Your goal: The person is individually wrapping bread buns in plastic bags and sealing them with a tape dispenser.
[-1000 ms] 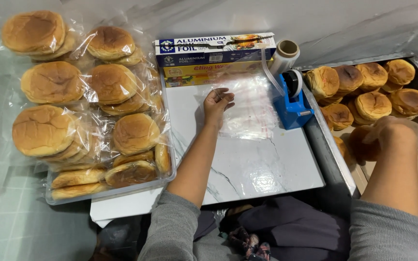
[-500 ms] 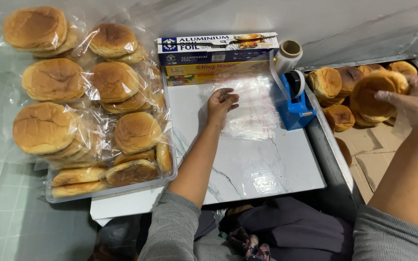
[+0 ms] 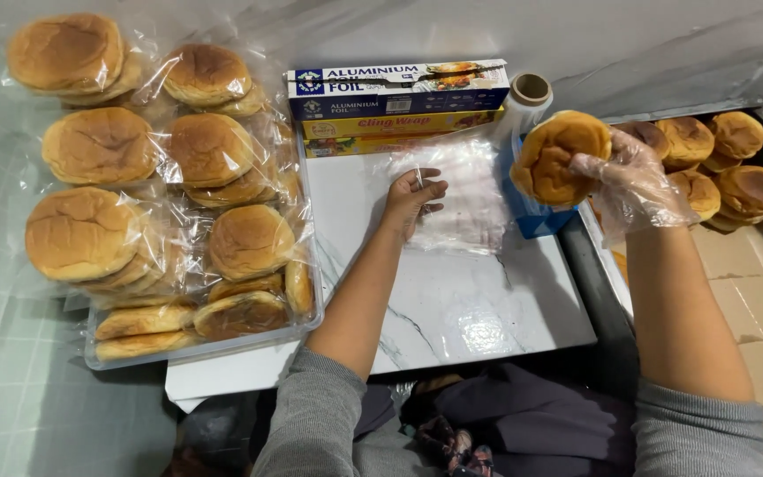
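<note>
Two hands at a marble board, one lifting a bun over a sheet of cling film.

Nearest, the marble board carries the clear film sheet. The bare left hand rests on the film's left edge, fingers loosely curled, holding nothing. The gloved right hand grips a round bun above the board's right edge, domed top tilted left, flat width running up-down. Left, wrapped buns fill a tray. Farther back lie a blue foil box, a film roll and unwrapped buns.
</note>
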